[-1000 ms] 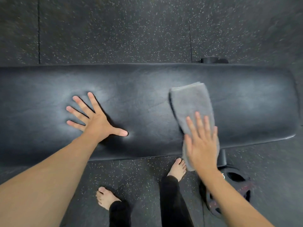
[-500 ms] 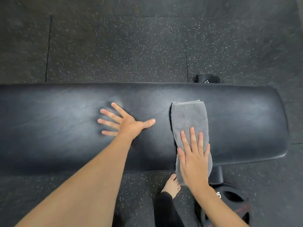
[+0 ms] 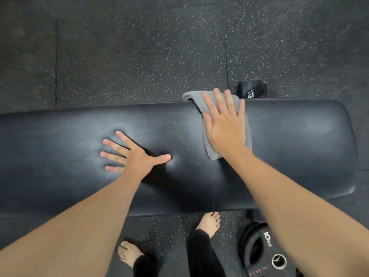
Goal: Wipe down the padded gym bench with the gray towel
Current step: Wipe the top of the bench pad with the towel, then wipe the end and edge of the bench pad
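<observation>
The bench (image 3: 289, 148) is running black and padded across the view, from the left edge to its rounded end on the right. The left hand (image 3: 135, 156) is lying flat on the pad near the middle, fingers spread and thumb pointing right, gripping nothing; the padding is dimpling just beside the thumb tip. To its right, the right hand (image 3: 225, 124) is pressing palm-down on the towel (image 3: 247, 134), fingers straight and close together, not curled around the cloth. The towel is lying folded across the bench's width, its far end hanging over the far edge and its near end sitting about mid-pad. Beyond the bench, a black object (image 3: 252, 89) is standing on the floor (image 3: 139, 52) just right of the towel. Below the near edge, two bare feet are showing, and a weight plate (image 3: 257, 250) marked 10 kg is lying under the right forearm.
</observation>
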Action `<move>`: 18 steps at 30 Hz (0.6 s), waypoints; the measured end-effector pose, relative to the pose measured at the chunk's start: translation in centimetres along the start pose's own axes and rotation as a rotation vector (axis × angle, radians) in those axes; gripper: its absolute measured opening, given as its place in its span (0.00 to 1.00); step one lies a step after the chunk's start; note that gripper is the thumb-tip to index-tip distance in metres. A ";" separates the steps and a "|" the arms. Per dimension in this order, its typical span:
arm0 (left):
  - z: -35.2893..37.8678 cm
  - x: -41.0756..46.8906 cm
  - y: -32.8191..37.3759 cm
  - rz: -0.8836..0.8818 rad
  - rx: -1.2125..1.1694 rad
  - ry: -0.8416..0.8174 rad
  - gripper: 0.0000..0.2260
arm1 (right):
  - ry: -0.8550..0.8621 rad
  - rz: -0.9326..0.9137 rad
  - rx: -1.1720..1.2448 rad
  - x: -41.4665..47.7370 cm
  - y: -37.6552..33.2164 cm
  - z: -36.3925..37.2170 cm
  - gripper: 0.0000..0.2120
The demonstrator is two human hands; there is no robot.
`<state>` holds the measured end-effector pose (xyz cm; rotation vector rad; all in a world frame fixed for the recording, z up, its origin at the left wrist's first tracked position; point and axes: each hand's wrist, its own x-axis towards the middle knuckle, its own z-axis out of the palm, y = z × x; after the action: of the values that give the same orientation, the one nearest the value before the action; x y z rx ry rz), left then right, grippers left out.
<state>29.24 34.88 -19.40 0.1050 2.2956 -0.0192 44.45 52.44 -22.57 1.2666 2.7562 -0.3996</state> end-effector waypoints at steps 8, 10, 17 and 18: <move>0.0 -0.4 0.0 0.030 0.001 0.008 0.74 | 0.058 0.153 0.034 -1.6 10.3 -2.0 0.27; -0.1 -0.4 0.0 0.030 0.007 0.010 0.74 | 0.082 0.184 0.027 -4.0 9.3 -1.5 0.26; -0.5 -0.4 0.1 0.034 -0.005 -0.021 0.75 | 0.014 0.226 -0.064 -22.1 6.4 2.9 0.25; -0.5 -0.4 0.1 0.035 -0.005 -0.018 0.75 | -0.003 0.231 -0.085 -22.5 6.5 3.2 0.24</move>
<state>29.15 34.92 -18.82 0.1417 2.2748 0.0036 63.99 39.13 -22.92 1.5374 2.5542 -0.2618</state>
